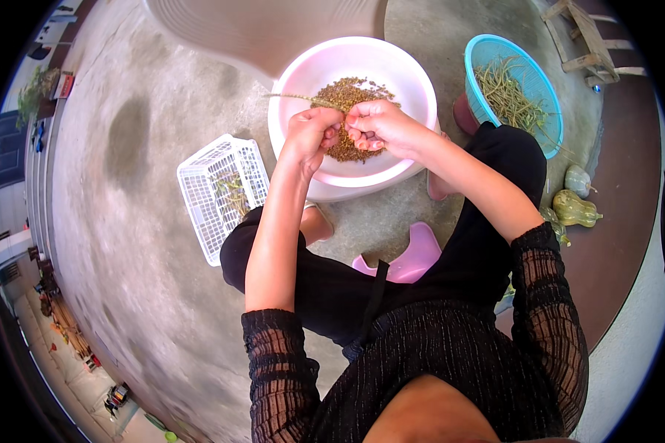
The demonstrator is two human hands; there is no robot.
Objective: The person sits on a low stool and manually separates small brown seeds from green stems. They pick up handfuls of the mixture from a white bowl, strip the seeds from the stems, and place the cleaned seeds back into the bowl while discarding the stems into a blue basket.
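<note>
A long, thin dried bean pod (296, 97) is pinched in my left hand (312, 132), its free end pointing left over the rim of the white-pink plastic basin (415, 83). The fingertips of my right hand (381, 126) meet the left ones at the pod's other end; that end is hidden by the fingers. Both hands are above the basin. Below them, a heap of small brown beans (346, 149) covers the middle of the basin's bottom. To the right, a light-blue plastic basket (472, 97) holds many long dry pods (507, 91).
A white plastic lattice basket (205, 221) with plant scraps stands by my left knee. Beneath me is a pink plastic stool (415, 257). Several squashes (576, 208) lie at the right, and a wooden stool (587, 47) stands beyond. A large smooth beige object (288, 27) rises behind the basin.
</note>
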